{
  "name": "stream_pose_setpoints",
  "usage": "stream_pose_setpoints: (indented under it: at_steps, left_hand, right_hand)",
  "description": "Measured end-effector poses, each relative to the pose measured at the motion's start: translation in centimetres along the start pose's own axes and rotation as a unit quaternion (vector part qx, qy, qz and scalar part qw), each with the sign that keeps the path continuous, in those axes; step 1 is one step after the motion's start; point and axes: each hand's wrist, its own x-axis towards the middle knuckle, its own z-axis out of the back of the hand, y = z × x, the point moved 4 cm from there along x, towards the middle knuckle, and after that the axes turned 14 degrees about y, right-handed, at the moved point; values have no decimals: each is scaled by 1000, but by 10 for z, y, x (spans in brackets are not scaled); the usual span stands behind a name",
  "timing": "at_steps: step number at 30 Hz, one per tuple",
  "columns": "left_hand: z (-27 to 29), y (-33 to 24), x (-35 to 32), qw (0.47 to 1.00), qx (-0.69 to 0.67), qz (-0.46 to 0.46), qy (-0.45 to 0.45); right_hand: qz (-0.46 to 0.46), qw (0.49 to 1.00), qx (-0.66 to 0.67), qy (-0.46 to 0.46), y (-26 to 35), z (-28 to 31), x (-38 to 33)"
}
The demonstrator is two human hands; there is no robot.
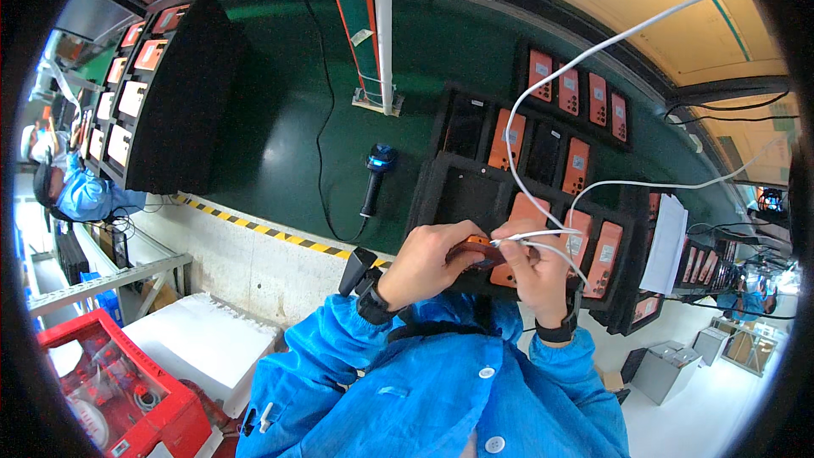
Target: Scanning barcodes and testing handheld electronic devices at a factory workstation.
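My left hand (431, 259) is closed round an orange phone (480, 245), held edge-on just in front of my body. In my right hand (540, 278) the end of a white cable (534, 235) is pinched, its plug against the phone's near end. Whether the plug sits inside the port is too small to tell. Beneath and beyond my hands lies a black foam tray (465, 168) of phones in slots, some with orange backs up, others dark. One slot at its left holds no phone.
A barcode scanner (374, 178) lies on the green bench top (271, 136). Stacked black trays (182, 106) of phones stand at the left. Another phone tray (551, 116) is farther back. White papers (663, 246) lie at the right. A post (383, 34) rises from the bench. A co-worker (80, 191) is far left.
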Motion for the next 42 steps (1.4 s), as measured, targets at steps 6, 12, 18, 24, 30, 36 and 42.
stream_pose_setpoints:
  at_steps: [6,12,18,24,30,36,42]
  left_hand:
    - [-6,2,-8,1000,-13,17,-12]
    - [-2,-2,-5,999,-9,48,13]
    - [8,36,24,997,-27,56,-48]
    - [16,8,56,972,101,-5,-213]
    - [-47,18,19,982,-87,74,-151]
    - [-132,9,25,970,-134,152,-132]
    - [-201,-4,59,973,-132,154,-110]
  right_hand:
    - [-11,992,-87,96,23,9,7]
    - [43,990,-118,57,18,6,0]
    - [24,990,-99,-99,-25,41,-20]
    - [-188,911,-209,-301,-99,158,-151]
    - [-239,896,-171,-333,-237,214,-228]
    - [-214,941,-43,-258,-428,233,-225]
    - [-177,953,150,-193,-492,220,-180]
